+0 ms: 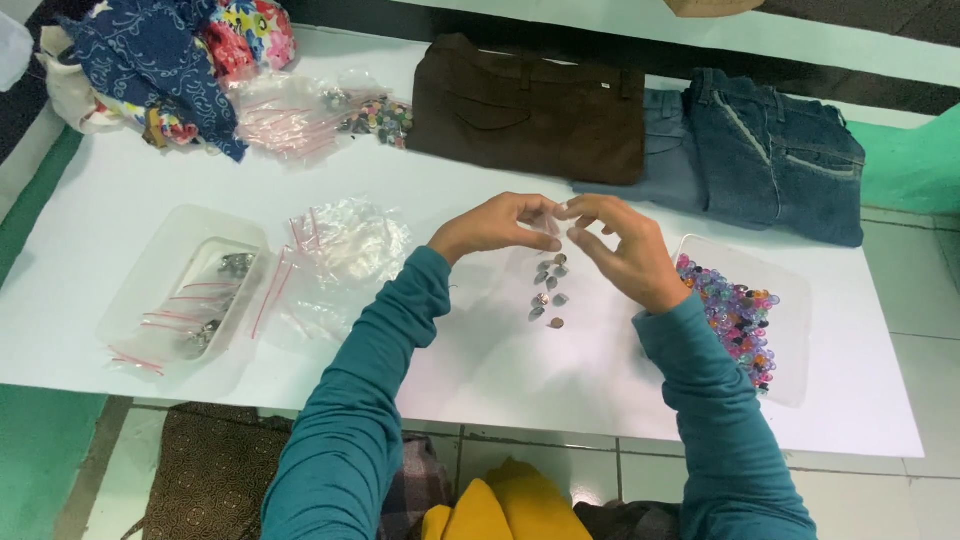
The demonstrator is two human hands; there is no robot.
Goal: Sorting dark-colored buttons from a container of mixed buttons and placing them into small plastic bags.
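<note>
The left hand (492,226) and the right hand (625,252) meet above the middle of the white counter (560,385), their fingertips pinched together on a small clear plastic bag (553,222) that is barely visible between them; whether anything sits inside it cannot be told. Both arms wear teal long sleeves (360,420).

Directly beneath the hands, a loose scatter of small grey metal buttons (548,290) lies on the counter, running in a short line toward the person. Just to the right of the right hand, touching distance from the wrist, a clear shallow plastic tray (790,380) holds a heap of translucent purple, pink and green beads (742,318).

To the left of the left forearm lies a crumpled pile of empty clear zip bags with red seal strips (340,245). Further left, a clear rectangular plastic tub (160,265) contains more such bags, some with dark metal pieces inside.

At the far edge of the counter a folded dark brown pair of trousers (530,110) lies flat, with folded blue denim jeans (775,150) beside it on the right, their edges overlapping. At the far left corner there is a heap of patterned cloth in navy, red and floral prints (165,55), and next to it clear bags of multicoloured buttons (375,118).

Below the near edge of the counter, yellow cloth (505,505) shows on the person's lap above a tiled floor (900,500).
</note>
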